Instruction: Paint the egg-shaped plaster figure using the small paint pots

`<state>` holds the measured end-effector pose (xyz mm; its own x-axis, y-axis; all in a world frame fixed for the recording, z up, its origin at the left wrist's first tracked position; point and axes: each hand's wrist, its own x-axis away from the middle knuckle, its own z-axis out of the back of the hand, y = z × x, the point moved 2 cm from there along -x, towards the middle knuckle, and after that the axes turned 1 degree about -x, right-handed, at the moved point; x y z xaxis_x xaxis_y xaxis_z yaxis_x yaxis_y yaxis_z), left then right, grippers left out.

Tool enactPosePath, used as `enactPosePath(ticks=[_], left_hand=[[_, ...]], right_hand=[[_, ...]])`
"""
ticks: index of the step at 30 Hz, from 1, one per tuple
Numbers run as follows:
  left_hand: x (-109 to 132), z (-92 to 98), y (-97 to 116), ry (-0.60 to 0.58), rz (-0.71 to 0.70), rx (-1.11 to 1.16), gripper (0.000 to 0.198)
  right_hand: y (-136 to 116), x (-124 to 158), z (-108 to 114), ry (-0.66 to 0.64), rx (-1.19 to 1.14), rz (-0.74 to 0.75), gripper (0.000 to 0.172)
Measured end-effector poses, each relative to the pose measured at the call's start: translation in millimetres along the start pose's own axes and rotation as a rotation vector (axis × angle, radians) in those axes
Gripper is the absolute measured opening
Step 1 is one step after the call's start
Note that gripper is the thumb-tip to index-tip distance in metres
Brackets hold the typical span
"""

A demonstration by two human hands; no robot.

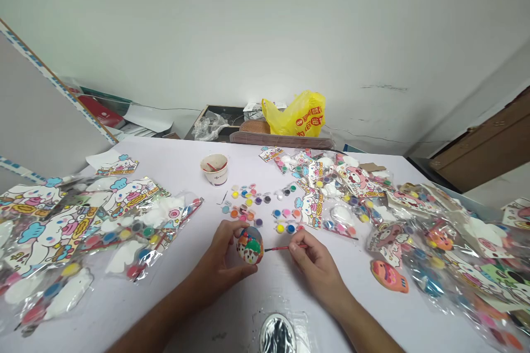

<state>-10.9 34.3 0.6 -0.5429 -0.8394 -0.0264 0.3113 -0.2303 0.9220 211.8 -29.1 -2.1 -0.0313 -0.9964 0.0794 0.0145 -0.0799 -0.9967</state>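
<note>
My left hand point(219, 265) is closed around a small painted figurine point(250, 246), coloured red, green, yellow and white. My right hand point(311, 260) pinches a thin red-handled paintbrush point(285, 247) whose tip points left at the figurine's side. Just beyond my hands lie several strips of small paint pots point(248, 204) in many colours. A paper cup point(215, 169) with a reddish brush or stick in it stands farther back on the white table point(174, 298).
Heaps of cellophane-wrapped painting kits lie at left point(83, 220) and right point(414, 215). A painted orange figure point(389, 277) lies loose at right. A yellow plastic bag point(298, 115) sits behind the table's far edge. A round shiny object point(277, 334) lies near me.
</note>
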Motion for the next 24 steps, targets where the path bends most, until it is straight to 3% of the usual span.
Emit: enactPosePath(ticks=[24], left_hand=[[-0.7, -0.1, 4.4, -0.009, 0.045, 0.04, 0.057]], right_hand=[[-2.2, -0.8, 0.2, 0.019, 0.048, 0.024, 0.042]])
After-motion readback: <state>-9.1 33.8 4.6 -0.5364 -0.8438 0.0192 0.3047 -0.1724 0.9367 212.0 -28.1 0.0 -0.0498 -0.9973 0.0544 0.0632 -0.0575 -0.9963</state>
